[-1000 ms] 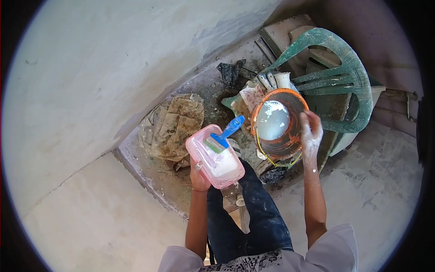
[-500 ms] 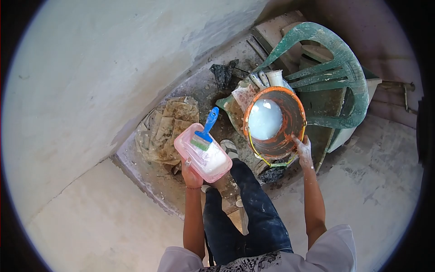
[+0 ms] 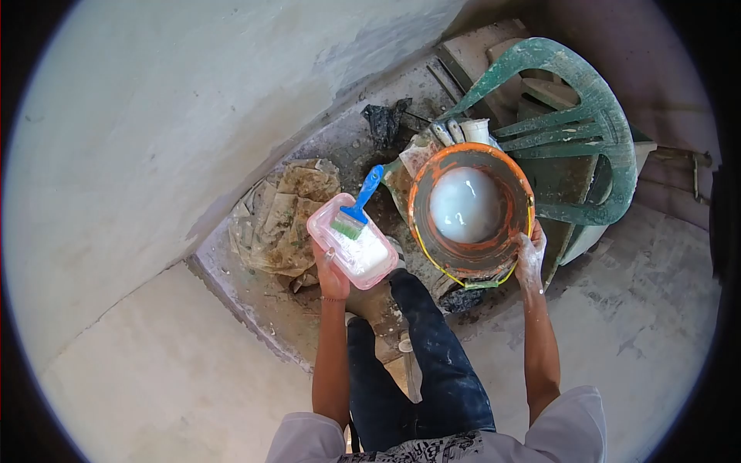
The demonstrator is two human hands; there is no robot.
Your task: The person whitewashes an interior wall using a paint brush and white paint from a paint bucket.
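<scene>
My left hand (image 3: 332,274) is closed round the lower left side of a pink plastic tub (image 3: 373,276). White paint (image 3: 363,251) lies in the tub. A paintbrush (image 3: 361,199) with a blue handle and greenish bristles rests across its upper end, the handle sticking out past the rim. My right hand (image 3: 531,258), smeared with white, grips the rim of an orange bucket (image 3: 505,166) at its lower right. Milky white liquid (image 3: 465,204) fills the bottom of the bucket. Its yellow wire handle (image 3: 437,266) hangs down over the near side.
Behind the bucket stands a paint-spattered green plastic chair (image 3: 617,139), with a white cup (image 3: 475,131) and tool handles (image 3: 448,133) by it. A crumpled, dirty sack (image 3: 285,216) lies left of the tub. Black plastic (image 3: 382,123) lies near the wall (image 3: 193,100).
The bucket has come closer and tipped more level, so its liquid sits nearer the middle. The tub with the brush has shifted slightly up and to the right.
</scene>
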